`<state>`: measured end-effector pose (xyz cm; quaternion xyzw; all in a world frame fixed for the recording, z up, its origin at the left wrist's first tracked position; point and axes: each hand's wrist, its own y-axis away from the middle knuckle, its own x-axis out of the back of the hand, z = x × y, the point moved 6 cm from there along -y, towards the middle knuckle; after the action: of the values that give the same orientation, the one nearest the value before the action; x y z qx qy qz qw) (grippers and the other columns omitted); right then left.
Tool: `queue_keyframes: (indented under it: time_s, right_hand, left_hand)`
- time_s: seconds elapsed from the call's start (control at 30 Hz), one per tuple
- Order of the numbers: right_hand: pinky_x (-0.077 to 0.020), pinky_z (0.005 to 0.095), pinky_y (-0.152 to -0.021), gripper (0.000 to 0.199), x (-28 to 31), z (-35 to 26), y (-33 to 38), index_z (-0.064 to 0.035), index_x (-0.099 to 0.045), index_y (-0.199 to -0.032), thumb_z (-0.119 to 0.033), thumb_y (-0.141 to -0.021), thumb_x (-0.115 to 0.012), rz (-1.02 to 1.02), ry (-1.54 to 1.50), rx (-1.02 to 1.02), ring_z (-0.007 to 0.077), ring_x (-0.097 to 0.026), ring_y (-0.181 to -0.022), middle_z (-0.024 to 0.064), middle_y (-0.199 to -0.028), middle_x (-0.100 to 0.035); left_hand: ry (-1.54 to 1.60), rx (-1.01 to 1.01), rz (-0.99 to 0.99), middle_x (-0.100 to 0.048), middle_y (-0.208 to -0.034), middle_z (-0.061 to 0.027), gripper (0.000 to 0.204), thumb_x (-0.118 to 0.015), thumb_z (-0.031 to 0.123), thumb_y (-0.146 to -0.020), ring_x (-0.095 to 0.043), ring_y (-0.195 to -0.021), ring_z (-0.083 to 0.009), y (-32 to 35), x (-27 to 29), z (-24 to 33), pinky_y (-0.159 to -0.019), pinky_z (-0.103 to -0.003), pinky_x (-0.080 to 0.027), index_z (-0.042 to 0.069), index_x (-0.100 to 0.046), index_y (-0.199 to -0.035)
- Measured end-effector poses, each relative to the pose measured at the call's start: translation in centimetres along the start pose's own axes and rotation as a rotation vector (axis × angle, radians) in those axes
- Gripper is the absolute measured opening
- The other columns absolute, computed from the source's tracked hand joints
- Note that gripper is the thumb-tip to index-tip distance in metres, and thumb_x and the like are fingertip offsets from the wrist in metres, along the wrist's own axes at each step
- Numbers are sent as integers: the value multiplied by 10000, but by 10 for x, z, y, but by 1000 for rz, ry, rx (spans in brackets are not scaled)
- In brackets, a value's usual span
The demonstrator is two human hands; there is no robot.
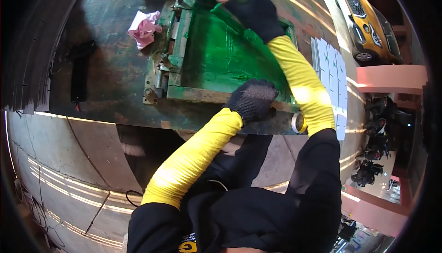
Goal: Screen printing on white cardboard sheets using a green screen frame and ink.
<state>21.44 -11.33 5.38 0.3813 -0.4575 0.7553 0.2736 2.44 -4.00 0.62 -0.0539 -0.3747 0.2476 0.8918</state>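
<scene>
A wooden screen-printing frame (pixel 202 93) with green-coated mesh (pixel 209 55) lies on the dark worktable. My left hand (pixel 253 99), in a dark knitted glove, is closed over the frame's near rail. My right hand (pixel 253 13), gloved in black, is over the far part of the screen, its fingers wrapped round a green-smeared squeegee (pixel 232 22). Most of that tool is hidden under the hand. A bare fingertip shows at the glove's left end. Wet-looking green ink streaks cross the mesh. Metal hinge clamps (pixel 162 69) hold the frame's left side.
Crumpled pink cloth (pixel 144 28) lies left of the clamps, and a black object (pixel 81 76) farther left. A round tin (pixel 298 122) sits at the near table edge by my right forearm. Printed white sheets (pixel 334 76) are to the right. A yellow car (pixel 370 27) stands beyond.
</scene>
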Motion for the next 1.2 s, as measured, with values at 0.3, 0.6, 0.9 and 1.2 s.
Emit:
queue_keyframes:
  time_s: [0.3,0.6,0.9,1.2]
  right_hand:
    - [-490,446,-552,528,6,-65,-15,-127,-636,-738,-635,-862,-710,22,-122,44,349,-652,-649,145,-660,-595]
    - [-498,416,-549,424,55,-111,22,-133,-669,-774,-531,-809,-810,-99,-328,144,313,-667,-665,135,-787,-648]
    - [-514,458,-672,749,-5,41,-23,-85,-722,-796,-802,-898,-528,-313,-285,-353,374,-693,-767,188,-736,-676]
    - [-510,497,-696,843,-80,73,-56,-74,-722,-765,-838,-903,-394,-371,-130,-310,414,-688,-770,226,-761,-685]
  left_hand:
    - [17,80,-66,-724,-984,-196,307,-785,310,-785,-706,-952,-378,-4,0,0,-883,-471,-562,56,-758,-954]
    - [207,41,142,-722,-1080,-231,375,-772,310,-816,-711,-1022,-369,-7,-31,-16,-916,-461,-567,24,-729,-1054]
    - [-15,17,-21,-687,-1050,-186,384,-799,298,-761,-671,-1023,-375,-1,-7,4,-914,-481,-536,35,-720,-1030]
    - [-24,-44,102,-696,-983,-158,389,-802,342,-720,-660,-988,-329,-4,-8,1,-863,-449,-528,49,-729,-965]
